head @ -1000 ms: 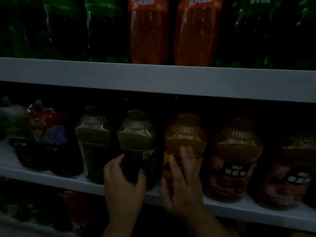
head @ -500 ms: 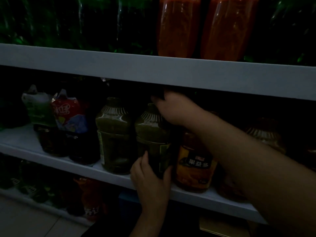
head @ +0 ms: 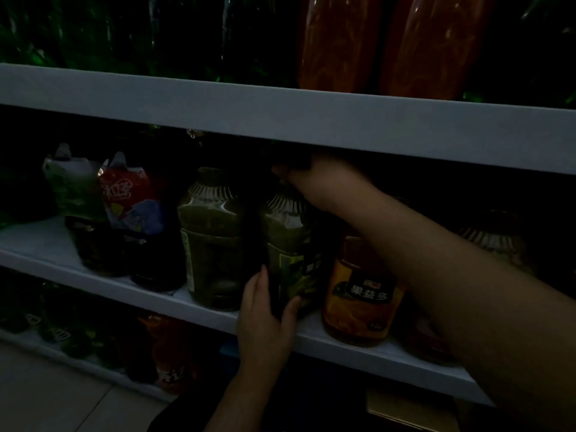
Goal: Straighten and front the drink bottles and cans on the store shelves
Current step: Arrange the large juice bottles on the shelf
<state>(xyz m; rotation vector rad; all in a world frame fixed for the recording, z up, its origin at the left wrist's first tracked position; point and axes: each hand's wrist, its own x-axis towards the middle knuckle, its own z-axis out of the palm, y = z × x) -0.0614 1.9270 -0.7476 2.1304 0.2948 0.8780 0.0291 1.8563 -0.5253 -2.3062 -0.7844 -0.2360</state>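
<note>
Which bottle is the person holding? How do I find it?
Look at the middle shelf. It is the green bottle just left of the orange bottle. Only it has the left hand at its base and the right hand on top.

upper shelf (head: 280,120) caps headroom above packed bottles (head: 215,238)

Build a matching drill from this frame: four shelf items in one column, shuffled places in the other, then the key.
Things
1. right one of two dark green plastic juice bottles
2. orange plastic juice bottle with black label
3. red foil spouted pouch
4. tall orange-red plastic bottles

Places
A. on the upper shelf
B. middle shelf, towards the left
C. gripped low by the left hand, right hand at its top
D. middle shelf, just right of the gripped bottle

Pairs: 1-C, 2-D, 3-B, 4-A
</note>
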